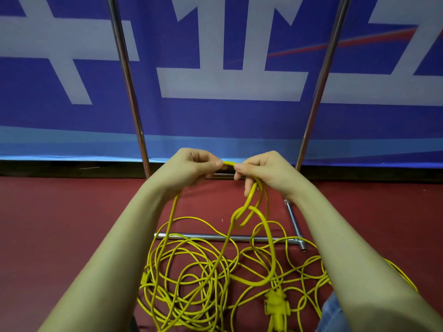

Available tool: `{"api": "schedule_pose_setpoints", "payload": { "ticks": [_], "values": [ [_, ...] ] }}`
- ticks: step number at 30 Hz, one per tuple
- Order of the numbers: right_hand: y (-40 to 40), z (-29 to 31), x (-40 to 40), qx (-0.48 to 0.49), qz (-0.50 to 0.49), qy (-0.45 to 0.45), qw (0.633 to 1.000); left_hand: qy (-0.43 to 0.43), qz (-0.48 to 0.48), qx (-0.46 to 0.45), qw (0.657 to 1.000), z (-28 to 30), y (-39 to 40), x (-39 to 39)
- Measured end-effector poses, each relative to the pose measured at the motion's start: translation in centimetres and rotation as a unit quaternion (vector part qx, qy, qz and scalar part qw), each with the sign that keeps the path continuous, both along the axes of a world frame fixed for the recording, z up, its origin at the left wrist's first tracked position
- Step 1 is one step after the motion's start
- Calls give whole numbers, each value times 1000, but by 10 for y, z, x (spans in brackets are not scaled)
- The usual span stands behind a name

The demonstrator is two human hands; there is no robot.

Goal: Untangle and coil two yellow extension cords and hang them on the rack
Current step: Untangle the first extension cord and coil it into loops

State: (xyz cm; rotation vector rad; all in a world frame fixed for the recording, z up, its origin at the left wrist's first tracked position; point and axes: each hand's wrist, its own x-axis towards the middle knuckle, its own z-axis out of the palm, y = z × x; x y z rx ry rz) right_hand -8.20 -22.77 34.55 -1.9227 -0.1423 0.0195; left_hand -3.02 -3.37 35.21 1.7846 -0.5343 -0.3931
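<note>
Yellow rubber extension cords [203, 271] lie tangled on the red floor [60, 224] before the chrome tube rack [215, 237]; left hand [191, 166] and right hand [263, 171] each pinch one raised strand.

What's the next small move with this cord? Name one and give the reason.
Probably draw the hands apart to feed more cord through. The left hand and right hand pinch one short span of yellow cord while a knotted loop hangs below and the tangled pile lies on the floor.
</note>
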Motion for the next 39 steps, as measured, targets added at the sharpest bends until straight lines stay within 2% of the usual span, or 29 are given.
{"api": "schedule_pose_setpoints", "payload": {
  "ticks": [5, 14, 16, 19, 21, 23, 26, 30, 34, 37, 39],
  "values": [
    [-8, -20, 1, -36, 59, 25, 997, -8, 70, -146, 987, -2, 0, 2],
    [-14, -43, 2, 36, 34, -7, 999, 61, 106, -264, 957, -7, 10, 6],
    [-15, -39, 2, 69, 4, -17, 997, 70, 122, -226, 964, -9, 17, 11],
    [-17, -33, 1, 101, -25, -9, 995, 50, 120, -51, 990, -16, 27, 16],
    [-16, -29, 0, 110, -28, 12, 994, 60, 85, 4, 995, -21, 24, 13],
    [-12, -24, 0, 117, -26, 32, 992, 61, 48, 3, 997, -21, 17, 6],
    [-5, -19, 1, 123, -28, 57, 990, -15, 7, 32, 999, -16, 8, -1],
    [0, -19, 1, 105, -6, 69, 992, -112, 36, 28, 993, -11, -2, -3],
    [-5, -24, -2, 133, 24, 81, 987, -143, 30, 64, 987, -12, -4, -2],
    [-6, -29, 2, 142, -42, 76, 986, -150, 49, 80, 984, -15, -2, -1],
    [-6, -32, 7, 167, -127, 56, 976, -117, 83, 12, 990, -15, 2, 0]
  ]
}}
